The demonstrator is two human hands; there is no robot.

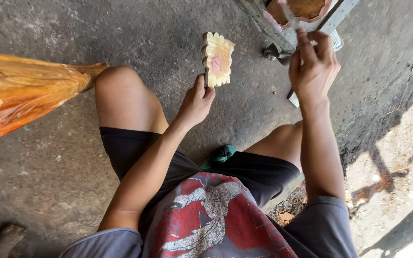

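My left hand (196, 101) grips the lower edge of a small carved wooden piece (218, 59), pale yellow with a pink middle and scalloped edges, held out over the concrete floor. My right hand (313, 64) is raised near the top right, its fingers pinched on a thin metal tool (290, 18) that points up toward a round carved wooden piece (300, 9) lying on a grey metal frame (268, 26). Both bare knees show below the hands.
A large orange-brown wooden log (20, 91) lies at the left. A green sandal (222, 154) sits between my legs. The grey concrete floor (53, 167) is dusty, with sunlit patches and debris at the right.
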